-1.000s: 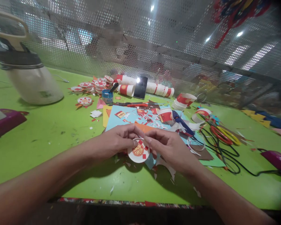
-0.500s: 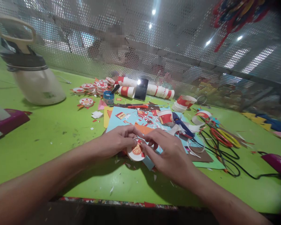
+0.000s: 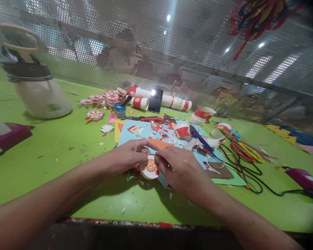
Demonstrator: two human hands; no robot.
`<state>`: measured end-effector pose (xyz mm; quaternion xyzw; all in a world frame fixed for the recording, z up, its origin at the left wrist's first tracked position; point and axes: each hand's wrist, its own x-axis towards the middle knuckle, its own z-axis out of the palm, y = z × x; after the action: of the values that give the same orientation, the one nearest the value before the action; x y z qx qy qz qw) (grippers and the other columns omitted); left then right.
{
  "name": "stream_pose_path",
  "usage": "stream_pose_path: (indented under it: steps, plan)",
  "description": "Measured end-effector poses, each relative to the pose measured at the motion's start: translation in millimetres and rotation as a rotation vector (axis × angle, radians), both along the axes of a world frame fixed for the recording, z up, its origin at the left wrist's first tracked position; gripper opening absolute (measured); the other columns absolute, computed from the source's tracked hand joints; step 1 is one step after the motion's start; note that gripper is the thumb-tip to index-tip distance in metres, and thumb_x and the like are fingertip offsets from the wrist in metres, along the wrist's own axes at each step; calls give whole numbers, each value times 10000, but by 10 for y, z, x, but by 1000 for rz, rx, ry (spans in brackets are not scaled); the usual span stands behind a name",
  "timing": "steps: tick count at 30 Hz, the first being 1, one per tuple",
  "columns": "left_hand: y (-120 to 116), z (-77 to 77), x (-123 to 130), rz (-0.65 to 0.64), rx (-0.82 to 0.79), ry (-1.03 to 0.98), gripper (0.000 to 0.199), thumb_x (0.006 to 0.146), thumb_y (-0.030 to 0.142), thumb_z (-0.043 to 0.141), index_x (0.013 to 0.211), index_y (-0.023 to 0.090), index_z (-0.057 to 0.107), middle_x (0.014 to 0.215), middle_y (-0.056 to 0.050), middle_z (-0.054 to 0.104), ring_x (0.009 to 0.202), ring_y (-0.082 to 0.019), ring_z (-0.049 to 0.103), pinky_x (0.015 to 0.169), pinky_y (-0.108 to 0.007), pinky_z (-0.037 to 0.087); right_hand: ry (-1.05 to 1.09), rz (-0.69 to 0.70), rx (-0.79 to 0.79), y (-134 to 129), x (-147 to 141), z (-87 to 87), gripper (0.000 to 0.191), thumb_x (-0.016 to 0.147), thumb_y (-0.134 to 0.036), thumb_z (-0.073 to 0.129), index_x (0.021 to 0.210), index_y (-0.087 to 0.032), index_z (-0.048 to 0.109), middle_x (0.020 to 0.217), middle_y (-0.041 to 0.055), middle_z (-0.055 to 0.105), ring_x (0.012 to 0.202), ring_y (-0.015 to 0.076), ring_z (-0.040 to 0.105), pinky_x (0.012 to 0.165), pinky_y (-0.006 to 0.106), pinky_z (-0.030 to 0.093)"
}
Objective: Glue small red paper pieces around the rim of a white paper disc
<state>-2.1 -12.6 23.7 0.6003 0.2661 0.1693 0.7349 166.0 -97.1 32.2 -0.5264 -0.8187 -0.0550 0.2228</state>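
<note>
A round white paper cup base (image 3: 149,171), with a raised rim and a red-and-gold emblem in its middle, is held low over the table's front part. My left hand (image 3: 131,156) is closed on its left and far side, thumb on top near the emblem. At its right edge my right hand (image 3: 181,166) is closed too, thumb and fingers bent in by the rim. A small red patch shows at the base's right edge. Whatever lies under my fingers is hidden. Light blue paper (image 3: 126,133) with red and white scraps lies just beyond.
A blue glue gun (image 3: 202,140) and a cut paper cup (image 3: 182,130) lie right of the scraps, near tangled black cable (image 3: 250,173). Behind are finished round paper pieces (image 3: 112,97), a blue jar (image 3: 119,110) and a phone (image 3: 155,100). A large white jug (image 3: 43,97) stands left.
My right thumb has drawn back from the emblem to the base's right edge, uncovering more of the emblem. The view has shifted slightly; my left hand keeps its hold.
</note>
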Motion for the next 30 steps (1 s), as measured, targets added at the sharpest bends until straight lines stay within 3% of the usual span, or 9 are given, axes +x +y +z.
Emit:
stream_pose_path:
  steps: [6,13,16,20,22,27,30]
  plan:
    - [26,-6,-23,10,6,4,438,633,104,574,1066,168,559,625,35,523,517,-100,422,483,-251,260,249,-21,-81,5,24,88,178,870,-108,528,822,-134,698,744,58,711,638,154,596,600,287,435]
    - [15,3,-28,66,12,47,395,631,94,592,1016,177,568,697,7,581,525,-108,474,477,-242,303,529,-217,-49,101,234,116,126,860,-199,589,796,-157,688,672,26,685,573,140,601,560,289,473]
    - [4,-7,-22,87,-21,35,300,631,111,610,923,167,574,691,-4,597,536,-120,517,488,-245,348,658,-258,-142,164,336,101,130,841,-249,620,774,-150,669,648,37,686,537,143,612,535,298,495]
    - [28,-8,-23,86,16,92,278,620,111,626,894,152,603,677,-12,615,502,-115,515,452,-239,335,782,-187,-282,163,338,103,132,829,-259,653,755,-150,651,607,28,674,498,135,610,501,285,504]
    - [43,4,-22,94,26,111,285,623,108,635,905,146,618,673,-11,622,494,-111,512,446,-235,329,743,-123,-247,124,292,106,100,846,-229,643,787,-150,663,632,27,676,515,134,613,511,284,509]
    - [47,25,-11,84,-27,69,250,636,126,661,885,128,661,718,-35,659,549,-125,564,520,-255,418,401,162,28,16,186,72,120,890,-107,570,861,-169,668,846,68,704,768,170,647,694,323,525]
    - [41,18,-15,57,-72,39,265,657,157,681,921,125,685,761,-61,682,591,-149,595,558,-277,452,259,246,40,-15,145,36,154,931,-126,521,908,-162,670,874,91,693,790,181,634,677,321,518]
